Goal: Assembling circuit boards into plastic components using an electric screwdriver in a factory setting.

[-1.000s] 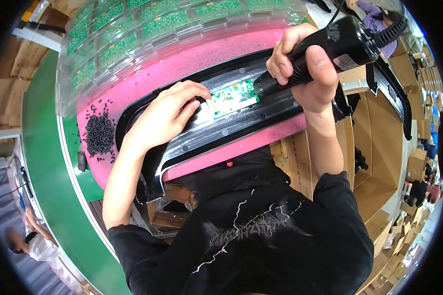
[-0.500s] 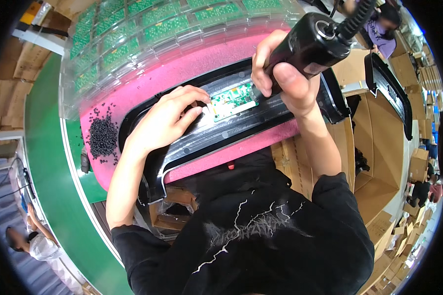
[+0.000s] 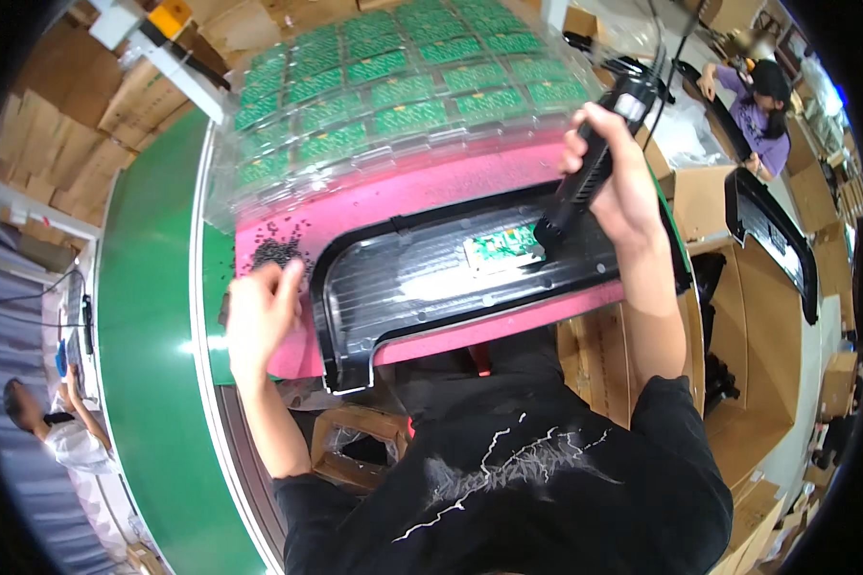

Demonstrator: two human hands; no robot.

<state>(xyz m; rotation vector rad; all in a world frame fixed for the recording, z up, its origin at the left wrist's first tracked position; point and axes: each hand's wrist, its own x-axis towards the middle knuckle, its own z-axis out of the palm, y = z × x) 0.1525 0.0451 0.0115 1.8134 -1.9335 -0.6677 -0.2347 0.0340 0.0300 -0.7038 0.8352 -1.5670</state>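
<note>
My right hand (image 3: 623,182) is wrapped round a black electric screwdriver (image 3: 585,177), tilted so that its lower end meets the right end of a small green circuit board (image 3: 497,251). That board lies inside a long black plastic housing (image 3: 393,278) with a raised rim. Over the near edge of a heap of small black screws (image 3: 276,251), left of the housing, is my left hand (image 3: 263,311). Its fingers are curled and slightly blurred; whatever they may hold is hidden. The screwdriver's tip is out of sight against the board.
The housing rests on a pink mat (image 3: 355,206) on a green table (image 3: 149,316). Clear trays of green circuit boards (image 3: 403,91) stand behind it. Open cardboard boxes (image 3: 753,316) and another black housing (image 3: 777,240) are at right. A person in purple (image 3: 762,125) works beyond.
My left hand has left the circuit board and moved left to the screw heap. The screwdriver stays in my right hand at the board's right end. The view has shifted.
</note>
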